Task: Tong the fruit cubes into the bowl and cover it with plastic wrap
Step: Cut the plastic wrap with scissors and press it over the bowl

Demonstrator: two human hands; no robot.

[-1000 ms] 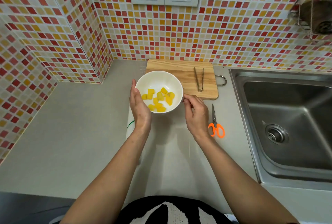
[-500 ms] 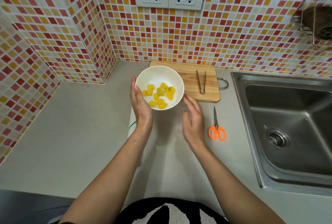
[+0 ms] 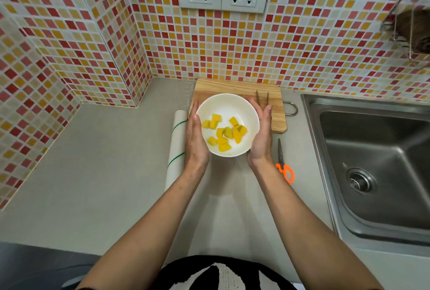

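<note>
Cupping the white bowl (image 3: 229,113) from both sides, the two hands hold it between flat palms. The left hand (image 3: 196,137) presses on the bowl's left side with its fingers straight. The right hand (image 3: 260,135) presses on the right side; half a second ago it was off the bowl, open and low beside it. Now both hands grip the bowl.

The yellow fruit cubes (image 3: 223,135) lie in a heap inside the bowl. The bowl sits in front of the wooden cutting board (image 3: 237,86) and covers its near edge. It looks nearer to the person than before.

The metal tongs (image 3: 262,97) lie on the board, partly hidden by the right hand's fingertips. The roll of plastic wrap (image 3: 175,147) lies on the grey counter (image 3: 93,161), just left of the left hand, and more of it shows now. The orange scissors (image 3: 284,164) lie right of the right wrist. The steel sink (image 3: 372,173) is at the far right.
</note>
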